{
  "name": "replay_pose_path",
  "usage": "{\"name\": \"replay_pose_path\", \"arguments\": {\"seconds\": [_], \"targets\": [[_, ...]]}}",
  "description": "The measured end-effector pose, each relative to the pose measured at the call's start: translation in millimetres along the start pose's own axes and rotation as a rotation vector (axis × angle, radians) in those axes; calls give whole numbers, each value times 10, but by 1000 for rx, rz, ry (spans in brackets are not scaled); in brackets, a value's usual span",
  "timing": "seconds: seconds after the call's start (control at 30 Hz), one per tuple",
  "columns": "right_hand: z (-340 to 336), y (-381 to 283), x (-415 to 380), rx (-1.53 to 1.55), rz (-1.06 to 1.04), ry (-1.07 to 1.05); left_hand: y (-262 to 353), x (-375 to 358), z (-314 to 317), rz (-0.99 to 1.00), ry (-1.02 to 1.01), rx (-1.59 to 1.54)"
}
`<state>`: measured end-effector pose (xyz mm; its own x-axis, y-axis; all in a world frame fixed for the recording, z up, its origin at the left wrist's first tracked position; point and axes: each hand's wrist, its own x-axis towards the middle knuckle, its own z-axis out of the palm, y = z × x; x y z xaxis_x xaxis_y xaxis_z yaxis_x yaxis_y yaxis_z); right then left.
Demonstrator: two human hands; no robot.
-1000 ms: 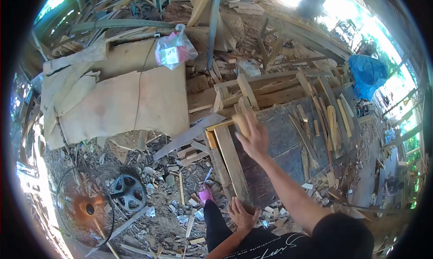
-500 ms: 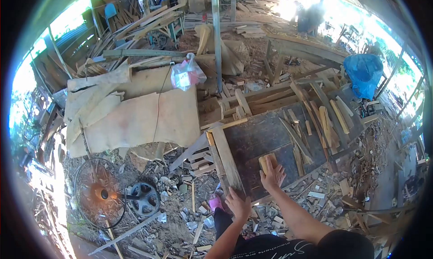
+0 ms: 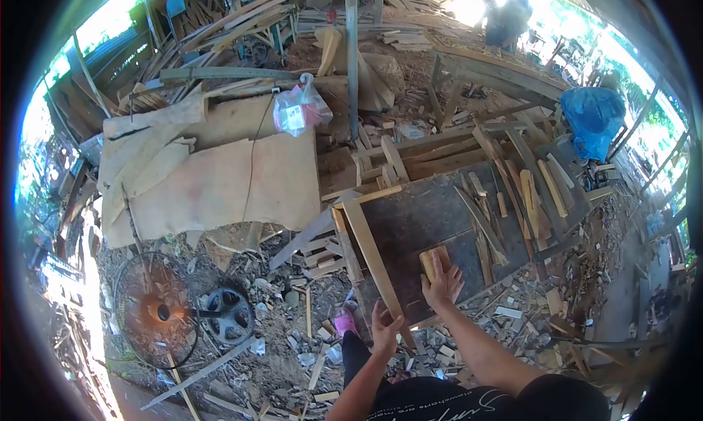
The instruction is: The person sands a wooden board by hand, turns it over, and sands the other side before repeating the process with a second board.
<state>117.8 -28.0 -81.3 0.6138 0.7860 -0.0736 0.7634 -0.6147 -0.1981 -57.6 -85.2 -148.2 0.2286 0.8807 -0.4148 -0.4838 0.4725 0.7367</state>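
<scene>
A dark wooden tabletop [image 3: 417,216] lies in front of me, with a pale plank [image 3: 370,249] running along its left edge. My right hand [image 3: 443,285] presses a small tan block [image 3: 432,260] flat on the dark surface near the front edge, fingers spread over it. My left hand [image 3: 384,329] grips the near end of the pale plank at the table's front corner. Loose wooden strips [image 3: 527,194] lie along the right side of the tabletop.
Large pale boards [image 3: 212,183] lie to the left, with a pink-and-clear plastic bag [image 3: 299,109] above them. A fan guard [image 3: 154,311] and a dark wheel [image 3: 227,315] sit on the littered ground at left. A blue sack [image 3: 593,117] is at right. Offcuts cover the floor.
My right hand pulled the block from the far left corner of the tabletop back to its near edge. My left hand shifted slightly on the plank's end. The camera view tilted up.
</scene>
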Motion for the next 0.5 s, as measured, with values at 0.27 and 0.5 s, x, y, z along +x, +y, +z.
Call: {"name": "replay_pose_path", "arguments": {"seconds": [0.27, 0.5], "targets": [[53, 22, 19, -37, -22, 41, -80, -40, 114, 260, 285, 628], [20, 70, 33, -6, -54, 18, -43, -4, -16, 296, 319, 933]]}}
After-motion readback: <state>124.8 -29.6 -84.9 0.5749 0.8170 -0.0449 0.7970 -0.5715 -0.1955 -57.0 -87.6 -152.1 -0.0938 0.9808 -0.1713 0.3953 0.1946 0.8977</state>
